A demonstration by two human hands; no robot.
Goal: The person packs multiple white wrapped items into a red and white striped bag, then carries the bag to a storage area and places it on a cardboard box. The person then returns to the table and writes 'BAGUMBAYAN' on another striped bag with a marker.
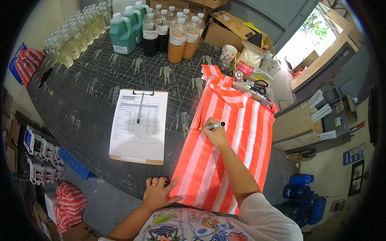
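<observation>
My right hand point(216, 134) is closed around a marker pen point(216, 125) with a white barrel and a black end. Its tip meets a stack of red-and-white striped plastic bags point(251, 136), near their left side, where a dark stroke shows. At the lower left corner of the bags, my left hand point(158, 193) rests by the table edge with its thumb stretched onto the plastic. Its other fingers are bent over the dark tabletop, beside a small black thing I cannot make out. Left of the bags lies a clipboard point(138, 159) with a printed form point(155, 102) and a pen point(140, 108) on it.
Green jugs point(121, 36), brown-filled bottles point(177, 42) and many pale bottles point(76, 38) stand along the table's far side. Beyond the bags are scissors point(260, 83) in a bin, a patterned cup point(228, 54) and an opened cardboard box point(225, 32).
</observation>
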